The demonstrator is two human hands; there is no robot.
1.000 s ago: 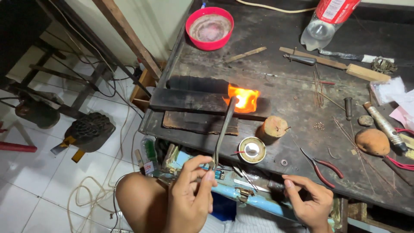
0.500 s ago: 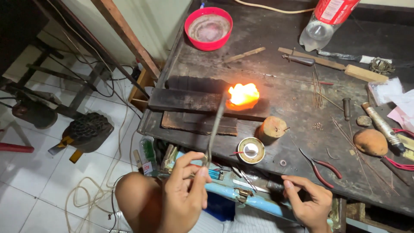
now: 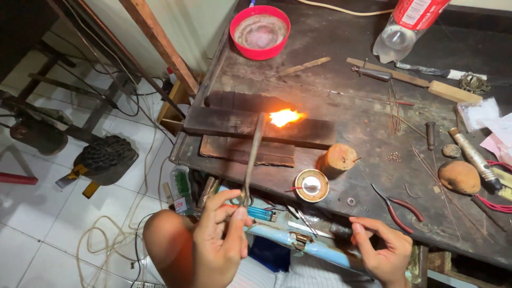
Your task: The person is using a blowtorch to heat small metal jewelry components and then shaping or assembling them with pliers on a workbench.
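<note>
heating's well underway: left hand (image 3: 221,242) pinches the torch (image 3: 252,160) with flame (image 3: 285,117) on the charred block (image 3: 256,124) near the bench's left edge, right hand (image 3: 381,250) loosely grips a dark handle (image 3: 341,230), joint not finished

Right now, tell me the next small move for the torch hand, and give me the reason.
Probably hold the left hand steady and keep the torch tube aimed where it is. The flame sits on the charred wooden block, right at the tube's tip, so the heat is already on the spot. The right hand rests low at the bench edge, apart from the flame.
</note>
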